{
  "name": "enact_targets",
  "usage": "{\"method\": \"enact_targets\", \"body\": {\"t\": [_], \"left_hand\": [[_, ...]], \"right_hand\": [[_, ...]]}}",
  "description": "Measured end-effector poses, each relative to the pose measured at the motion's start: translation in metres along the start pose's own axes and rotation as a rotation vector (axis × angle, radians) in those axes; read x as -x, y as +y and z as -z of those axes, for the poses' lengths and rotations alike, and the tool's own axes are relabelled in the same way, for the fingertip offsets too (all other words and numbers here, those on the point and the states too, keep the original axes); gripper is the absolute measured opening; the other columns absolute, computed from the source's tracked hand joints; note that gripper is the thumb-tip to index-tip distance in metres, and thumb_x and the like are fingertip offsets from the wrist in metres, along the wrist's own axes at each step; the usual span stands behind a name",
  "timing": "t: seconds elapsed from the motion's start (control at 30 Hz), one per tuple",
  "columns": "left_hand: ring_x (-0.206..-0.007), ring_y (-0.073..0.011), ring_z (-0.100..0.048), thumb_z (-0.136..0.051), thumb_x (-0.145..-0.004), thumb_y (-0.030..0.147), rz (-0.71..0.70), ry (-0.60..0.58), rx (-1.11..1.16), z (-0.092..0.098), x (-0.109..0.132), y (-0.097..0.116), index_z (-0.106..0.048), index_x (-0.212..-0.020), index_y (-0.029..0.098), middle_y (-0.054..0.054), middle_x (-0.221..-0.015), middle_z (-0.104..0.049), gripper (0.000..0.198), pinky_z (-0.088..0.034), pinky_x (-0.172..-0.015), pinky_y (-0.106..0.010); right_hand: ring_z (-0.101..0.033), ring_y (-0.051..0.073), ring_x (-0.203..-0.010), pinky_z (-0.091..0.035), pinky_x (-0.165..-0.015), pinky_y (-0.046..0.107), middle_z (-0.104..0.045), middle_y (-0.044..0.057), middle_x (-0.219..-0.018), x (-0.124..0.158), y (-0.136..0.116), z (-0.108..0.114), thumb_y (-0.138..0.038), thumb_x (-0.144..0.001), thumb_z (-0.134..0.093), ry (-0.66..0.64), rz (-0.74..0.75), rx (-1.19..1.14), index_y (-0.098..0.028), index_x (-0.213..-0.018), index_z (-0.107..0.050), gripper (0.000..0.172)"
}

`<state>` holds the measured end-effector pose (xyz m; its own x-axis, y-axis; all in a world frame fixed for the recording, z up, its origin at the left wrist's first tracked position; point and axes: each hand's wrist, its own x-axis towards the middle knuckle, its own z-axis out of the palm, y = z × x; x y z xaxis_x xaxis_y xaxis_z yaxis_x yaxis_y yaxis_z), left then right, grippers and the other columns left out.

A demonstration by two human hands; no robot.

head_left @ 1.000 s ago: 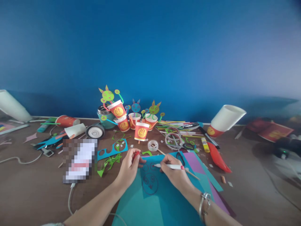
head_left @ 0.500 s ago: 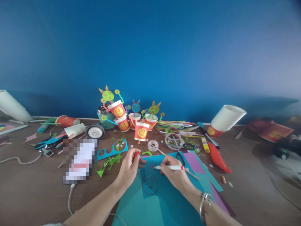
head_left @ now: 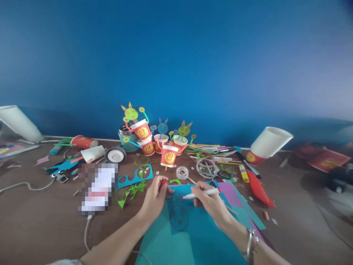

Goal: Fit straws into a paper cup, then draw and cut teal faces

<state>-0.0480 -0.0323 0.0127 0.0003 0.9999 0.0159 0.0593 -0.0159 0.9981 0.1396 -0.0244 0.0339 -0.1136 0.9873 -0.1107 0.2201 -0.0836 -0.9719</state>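
Observation:
My right hand (head_left: 207, 201) grips a white marker (head_left: 200, 193) with a red band, its tip on a blue paper sheet (head_left: 190, 235) where a round face outline (head_left: 179, 218) with small ears is drawn. My left hand (head_left: 154, 198) rests on the sheet's left edge, fingers curled around a small red cap (head_left: 163, 183). A bracelet (head_left: 249, 242) circles my right wrist.
Behind stand several red paper cups with paper bunny heads (head_left: 168, 156), a tape roll (head_left: 182, 172), scissors (head_left: 209, 170), a glue stick (head_left: 243, 173), straws, paper scraps and a blue stencil strip (head_left: 135, 177). White cup stacks lie at left (head_left: 19, 123) and right (head_left: 268, 144). A cable (head_left: 87, 230) runs near my left arm.
The whole view has shifted slightly right and down. The marker has tilted up a little and its tip has moved near the ears of the drawn face.

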Motion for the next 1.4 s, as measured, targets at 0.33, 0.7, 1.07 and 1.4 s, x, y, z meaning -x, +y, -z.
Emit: {"method": "enact_targets", "body": {"t": [0.33, 0.7, 1.07, 1.4], "left_hand": [[-0.076, -0.0215, -0.067, -0.046, -0.087, 0.042, -0.027, 0.007, -0.030, 0.000, 0.000, 0.000, -0.050, -0.095, 0.020, -0.002, -0.077, -0.060, 0.024, -0.055, -0.066, -0.033], [-0.077, -0.0217, -0.066, -0.044, -0.088, 0.043, -0.029, 0.003, -0.038, 0.001, 0.000, -0.001, -0.049, -0.098, 0.020, -0.002, -0.074, -0.060, 0.025, -0.052, -0.055, -0.028], [-0.072, -0.0201, -0.064, -0.043, -0.089, 0.042, -0.038, 0.002, -0.031, 0.000, 0.000, -0.001, -0.047, -0.098, 0.020, -0.001, -0.072, -0.058, 0.024, -0.053, -0.057, -0.029], [-0.071, -0.0198, -0.064, -0.043, -0.090, 0.040, -0.037, 0.002, -0.067, 0.001, 0.001, -0.003, -0.046, -0.099, 0.020, -0.001, -0.073, -0.059, 0.023, -0.052, -0.056, -0.028]], "right_hand": [[-0.043, 0.011, -0.050, -0.032, -0.047, 0.022, -0.048, -0.004, -0.051, -0.006, 0.006, -0.023, -0.023, -0.074, -0.051, 0.007, 0.180, 0.210, -0.020, -0.055, -0.044, 0.021], [-0.038, 0.010, -0.045, -0.028, -0.044, 0.022, -0.048, -0.005, -0.048, -0.003, 0.005, -0.025, -0.023, -0.074, -0.051, -0.036, 0.100, 0.189, -0.021, -0.057, -0.044, 0.018], [-0.038, 0.010, -0.048, -0.028, -0.045, 0.022, -0.047, -0.005, -0.051, -0.002, 0.005, -0.025, -0.026, -0.077, -0.052, -0.075, 0.088, 0.177, -0.020, -0.060, -0.045, 0.019], [-0.042, 0.011, -0.049, -0.029, -0.047, 0.023, -0.051, -0.004, -0.051, -0.003, 0.006, -0.026, -0.024, -0.075, -0.051, -0.083, 0.082, 0.194, -0.020, -0.059, -0.044, 0.018]]}}
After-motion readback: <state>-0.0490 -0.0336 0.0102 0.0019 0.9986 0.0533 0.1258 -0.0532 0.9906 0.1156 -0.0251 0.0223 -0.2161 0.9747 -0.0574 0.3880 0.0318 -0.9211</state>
